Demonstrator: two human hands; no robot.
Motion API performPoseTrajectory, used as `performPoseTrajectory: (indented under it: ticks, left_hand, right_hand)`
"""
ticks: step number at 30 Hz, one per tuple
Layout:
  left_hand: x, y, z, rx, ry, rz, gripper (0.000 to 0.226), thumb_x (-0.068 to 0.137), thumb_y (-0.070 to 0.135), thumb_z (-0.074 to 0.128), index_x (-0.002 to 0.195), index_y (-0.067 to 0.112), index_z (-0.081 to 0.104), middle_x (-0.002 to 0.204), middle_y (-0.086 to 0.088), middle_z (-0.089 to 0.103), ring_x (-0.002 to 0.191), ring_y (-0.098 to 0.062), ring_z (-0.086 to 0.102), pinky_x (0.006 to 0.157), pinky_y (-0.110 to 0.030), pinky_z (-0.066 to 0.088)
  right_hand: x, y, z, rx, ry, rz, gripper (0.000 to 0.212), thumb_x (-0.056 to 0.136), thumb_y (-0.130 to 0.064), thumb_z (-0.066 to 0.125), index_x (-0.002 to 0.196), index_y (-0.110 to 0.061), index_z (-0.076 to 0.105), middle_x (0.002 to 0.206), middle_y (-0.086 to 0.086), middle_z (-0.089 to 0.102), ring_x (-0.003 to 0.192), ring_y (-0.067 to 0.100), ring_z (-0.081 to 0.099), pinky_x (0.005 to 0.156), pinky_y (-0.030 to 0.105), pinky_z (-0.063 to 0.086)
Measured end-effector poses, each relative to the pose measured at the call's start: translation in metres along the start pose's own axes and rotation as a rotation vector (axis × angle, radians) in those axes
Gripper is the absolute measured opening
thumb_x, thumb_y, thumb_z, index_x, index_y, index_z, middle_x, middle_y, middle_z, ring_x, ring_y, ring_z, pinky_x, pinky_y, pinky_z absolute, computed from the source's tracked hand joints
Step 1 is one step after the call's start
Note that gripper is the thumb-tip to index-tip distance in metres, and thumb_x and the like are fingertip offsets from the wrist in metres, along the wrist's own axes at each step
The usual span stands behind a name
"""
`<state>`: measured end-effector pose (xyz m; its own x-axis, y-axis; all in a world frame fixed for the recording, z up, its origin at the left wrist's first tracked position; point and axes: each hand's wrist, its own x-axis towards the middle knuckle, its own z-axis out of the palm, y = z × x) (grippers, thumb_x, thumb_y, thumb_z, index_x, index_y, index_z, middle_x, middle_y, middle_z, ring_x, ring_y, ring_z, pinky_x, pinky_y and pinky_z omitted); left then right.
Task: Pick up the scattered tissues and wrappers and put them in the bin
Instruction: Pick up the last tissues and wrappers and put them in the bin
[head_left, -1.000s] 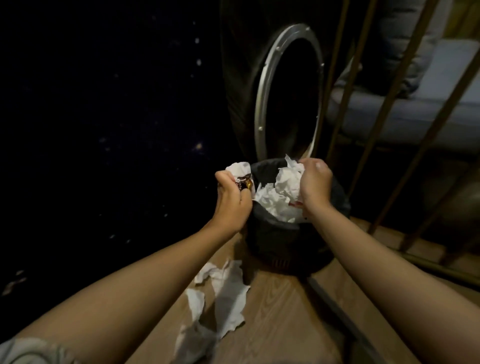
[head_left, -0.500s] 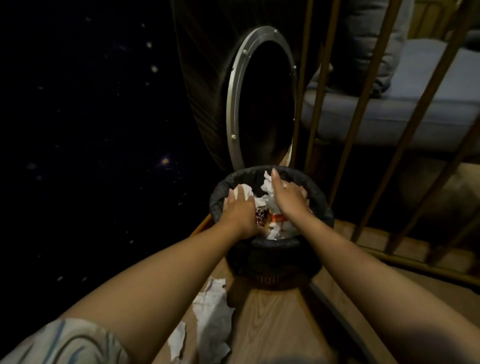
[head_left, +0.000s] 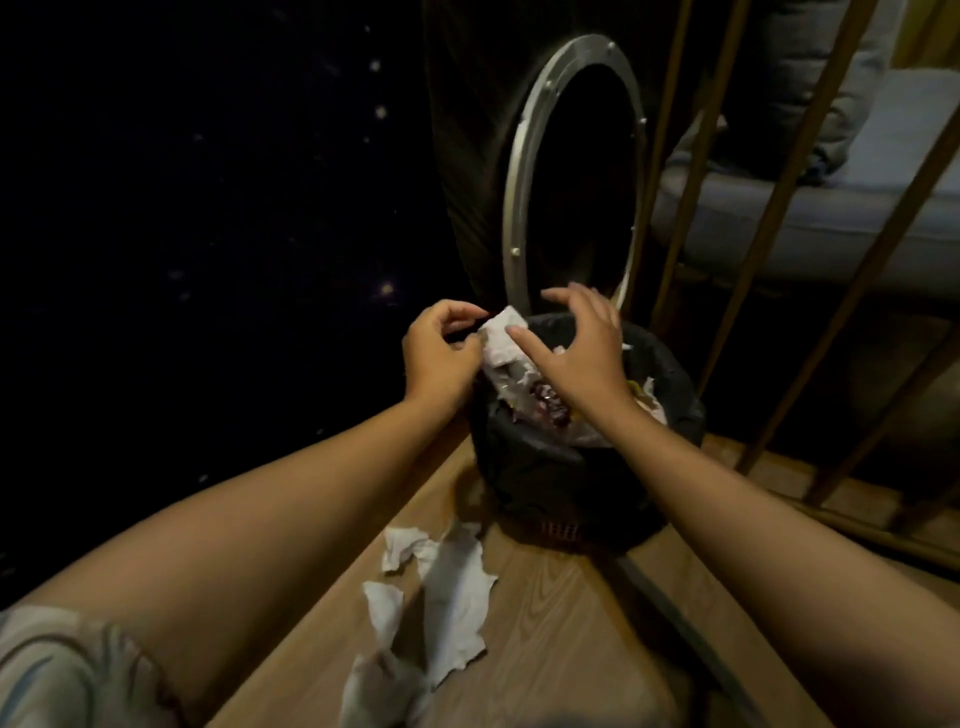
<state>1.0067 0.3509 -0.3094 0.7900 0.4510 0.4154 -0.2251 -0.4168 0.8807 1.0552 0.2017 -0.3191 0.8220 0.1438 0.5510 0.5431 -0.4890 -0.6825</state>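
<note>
A black-lined bin (head_left: 550, 483) stands on the wooden floor, filled with crumpled tissues and a dark red wrapper (head_left: 548, 402). One white tissue (head_left: 501, 340) sticks up at the bin's left rim. My left hand (head_left: 439, 358) is beside that rim, with thumb and forefinger pinched on the tissue's left edge. Over the bin's mouth hovers my right hand (head_left: 576, 353), fingers spread, forefinger resting on the same tissue. Several torn white tissues (head_left: 457, 587) lie on the floor in front of the bin, between my forearms.
Behind the bin stands a dark panel with a round metal-rimmed opening (head_left: 519, 182). Slanted golden bars (head_left: 680, 156) run to the right, with a grey sofa (head_left: 831, 218) behind them. A dark speckled floor (head_left: 208, 260) fills the left.
Both hands pushed their tissues and the wrapper down into the bin, then rose above its rim. The right hand is now empty and spread.
</note>
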Motion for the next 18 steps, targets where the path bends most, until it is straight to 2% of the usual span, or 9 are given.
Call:
performPoseTrajectory:
  ticks: [2, 5, 7, 9, 10, 12, 14, 17, 18]
  left_hand:
    - [-0.007, -0.006, -0.026, 0.079, 0.050, -0.003, 0.021, 0.084, 0.002, 0.067, 0.088, 0.022, 0.066, 0.099, 0.000, 0.068, 0.092, -0.004, 0.064, 0.069, -0.010, 0.052]
    - [-0.022, -0.013, -0.071, 0.131, 0.041, -0.028, 0.011, 0.086, 0.009, 0.067, 0.094, 0.017, 0.068, 0.095, 0.000, 0.068, 0.086, -0.006, 0.065, 0.071, -0.013, 0.053]
    - [-0.036, -0.017, -0.105, 0.160, -0.071, -0.099, 0.013, 0.088, 0.010, 0.066, 0.100, 0.015, 0.065, 0.092, 0.002, 0.068, 0.085, -0.007, 0.065, 0.070, -0.010, 0.051]
    - [-0.057, -0.026, -0.143, 0.250, -0.199, -0.211, 0.015, 0.088, 0.011, 0.066, 0.103, 0.013, 0.064, 0.086, 0.001, 0.067, 0.081, -0.010, 0.065, 0.065, -0.009, 0.048]
    - [-0.071, -0.032, -0.164, 0.326, -0.241, -0.260, 0.014, 0.088, 0.011, 0.066, 0.103, 0.012, 0.065, 0.084, -0.001, 0.068, 0.079, -0.012, 0.065, 0.064, -0.010, 0.048]
    - [-0.103, -0.047, -0.206, 0.466, -0.277, -0.361, 0.010, 0.088, 0.014, 0.068, 0.098, 0.013, 0.067, 0.087, -0.004, 0.071, 0.082, -0.016, 0.068, 0.072, -0.019, 0.052]
    - [-0.138, -0.064, -0.247, 0.540, -0.281, -0.491, 0.006, 0.087, 0.015, 0.068, 0.093, 0.017, 0.068, 0.090, -0.005, 0.072, 0.087, -0.019, 0.069, 0.079, -0.029, 0.055]
    - [-0.200, -0.091, -0.298, 0.577, -0.198, -0.662, 0.008, 0.088, 0.013, 0.063, 0.085, 0.020, 0.066, 0.087, -0.003, 0.071, 0.084, -0.019, 0.068, 0.077, -0.029, 0.054]
    - [-0.223, -0.100, -0.309, 0.592, -0.155, -0.693, 0.011, 0.089, 0.012, 0.061, 0.083, 0.020, 0.066, 0.085, -0.002, 0.069, 0.084, -0.020, 0.067, 0.076, -0.029, 0.053]
  right_hand:
    - [-0.006, -0.023, 0.011, 0.050, 0.019, -0.153, 0.038, 0.081, -0.049, 0.070, 0.109, -0.024, 0.064, 0.129, 0.002, 0.056, 0.131, 0.021, 0.039, 0.111, 0.051, 0.028]
    - [-0.021, -0.059, 0.033, 0.104, 0.076, -0.361, 0.017, 0.087, -0.036, 0.065, 0.089, -0.020, 0.069, 0.107, -0.002, 0.067, 0.117, 0.019, 0.052, 0.103, 0.053, 0.033]
    - [-0.036, -0.081, 0.050, 0.141, 0.063, -0.457, 0.023, 0.089, -0.033, 0.064, 0.075, -0.016, 0.068, 0.092, -0.003, 0.069, 0.104, 0.018, 0.057, 0.094, 0.048, 0.041]
    - [-0.057, -0.100, 0.070, 0.186, -0.022, -0.550, 0.033, 0.091, -0.031, 0.063, 0.064, -0.012, 0.065, 0.078, -0.003, 0.067, 0.091, 0.018, 0.060, 0.083, 0.043, 0.046]
    - [-0.070, -0.107, 0.081, 0.201, -0.098, -0.598, 0.036, 0.092, -0.030, 0.062, 0.062, -0.011, 0.065, 0.072, -0.001, 0.066, 0.083, 0.018, 0.060, 0.077, 0.042, 0.047]
    - [-0.098, -0.121, 0.103, 0.185, -0.298, -0.708, 0.039, 0.095, -0.027, 0.057, 0.061, -0.010, 0.062, 0.064, 0.001, 0.061, 0.069, 0.018, 0.057, 0.067, 0.040, 0.047]
    - [-0.130, -0.132, 0.122, 0.116, -0.530, -0.824, 0.035, 0.097, -0.028, 0.052, 0.067, -0.014, 0.061, 0.065, 0.001, 0.058, 0.067, 0.018, 0.054, 0.066, 0.036, 0.046]
    - [-0.176, -0.144, 0.144, 0.084, -0.895, -0.865, 0.021, 0.098, -0.034, 0.048, 0.100, -0.020, 0.064, 0.083, -0.002, 0.063, 0.078, 0.015, 0.057, 0.072, 0.027, 0.045]
    - [-0.188, -0.144, 0.150, 0.078, -0.989, -0.844, 0.023, 0.097, -0.039, 0.049, 0.110, -0.024, 0.061, 0.089, -0.003, 0.063, 0.082, 0.013, 0.058, 0.073, 0.026, 0.046]
